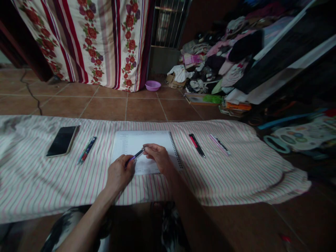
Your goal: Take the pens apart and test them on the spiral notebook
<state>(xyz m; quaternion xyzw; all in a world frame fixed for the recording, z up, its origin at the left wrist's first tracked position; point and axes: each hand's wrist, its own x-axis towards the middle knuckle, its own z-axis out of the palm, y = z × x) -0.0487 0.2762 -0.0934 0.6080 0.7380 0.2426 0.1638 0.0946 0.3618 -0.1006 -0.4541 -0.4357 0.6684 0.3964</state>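
A dark purple pen is held between my two hands, slanting up to the right over a spiral notebook. My left hand is closed around its lower end. At its upper tip, my right hand pinches with thumb and fingers. The notebook lies flat and open, its wire binding along the right side, with faint print at the left of the page. Both hands cover part of the page's lower half.
Left of the notebook lie a smartphone and several pens. To the right are red and black pens and pink and patterned pens. A striped cloth covers the low table. Beyond are a purple basin and heaped clothes.
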